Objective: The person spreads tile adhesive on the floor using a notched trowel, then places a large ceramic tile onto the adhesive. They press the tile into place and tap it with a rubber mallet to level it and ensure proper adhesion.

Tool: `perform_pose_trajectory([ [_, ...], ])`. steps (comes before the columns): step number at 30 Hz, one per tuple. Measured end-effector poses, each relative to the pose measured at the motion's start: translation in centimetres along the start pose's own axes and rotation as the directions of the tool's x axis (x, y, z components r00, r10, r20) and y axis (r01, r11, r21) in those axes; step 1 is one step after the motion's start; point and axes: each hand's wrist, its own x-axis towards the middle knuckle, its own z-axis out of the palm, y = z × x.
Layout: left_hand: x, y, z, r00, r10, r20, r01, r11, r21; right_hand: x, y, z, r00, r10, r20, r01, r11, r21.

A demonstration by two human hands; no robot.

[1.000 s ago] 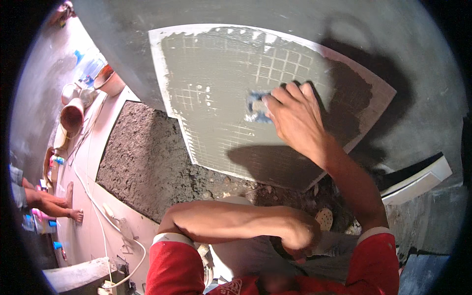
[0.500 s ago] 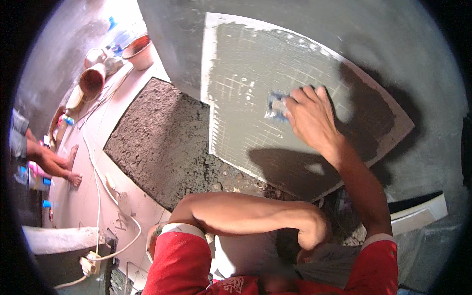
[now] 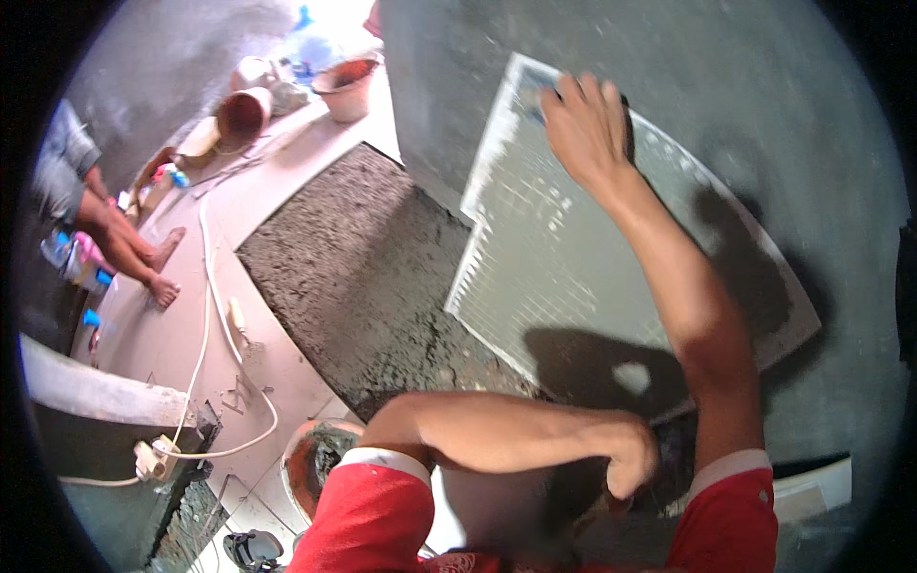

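Observation:
My right hand [image 3: 587,129] grips a small blue spreading tool [image 3: 535,100], mostly hidden by the fingers, at the upper left corner of a tile [image 3: 525,258] propped at the grey wall. The tile's back is coated with smooth grey paste, with a grid showing through. My left forearm lies across the lower middle, and my left hand [image 3: 630,458] hangs bent down at its end, fingers hidden. Left of the tile is a patch of rough wet mortar [image 3: 334,258].
Another person's bare legs [image 3: 119,239] are at left on the pale tiled floor [image 3: 258,344]. A bucket [image 3: 344,86], tipped pots [image 3: 239,119], a white cable [image 3: 205,277] with a socket block [image 3: 153,458], and a trowel [image 3: 244,334] surround the mortar. A mortar bucket [image 3: 310,458] sits below.
My right hand has moved the tool up from the tile's middle to its upper left corner. The view has shifted, so the tile sits further right. My left hand stays bent down.

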Motion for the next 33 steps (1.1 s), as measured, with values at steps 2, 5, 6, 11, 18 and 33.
perform_pose_trajectory([
  [2,1.7,-1.9,1.3,0.998,0.045,-0.049,-0.038,0.99,0.134,-0.5,-0.9,-0.1,0.999,-0.018,0.048,0.015,0.998,0.066],
  [5,3.1,-4.5,1.4,0.987,0.159,-0.007,-0.155,0.969,0.194,-2.3,-3.4,-1.4,0.926,-0.098,0.366,0.053,0.99,0.133],
  [6,2.8,-5.4,1.0,0.986,0.166,0.012,-0.165,0.962,0.22,-3.4,-4.4,-2.1,0.912,-0.116,0.394,0.059,0.986,0.153],
  [11,0.5,-7.1,0.1,0.997,0.023,-0.074,-0.014,0.993,0.119,-6.2,-5.3,-3.8,0.845,-0.168,0.507,0.014,0.956,0.294],
  [18,0.4,-2.1,0.5,0.988,0.054,-0.143,-0.061,0.997,-0.046,-2.0,-0.8,-5.9,0.941,-0.02,0.338,-0.03,0.989,0.142],
  [33,-8.4,2.0,1.8,0.987,0.122,-0.107,-0.136,0.98,-0.142,-17.5,8.9,-39.7,-0.074,0.801,-0.594,-0.16,0.579,0.8],
])
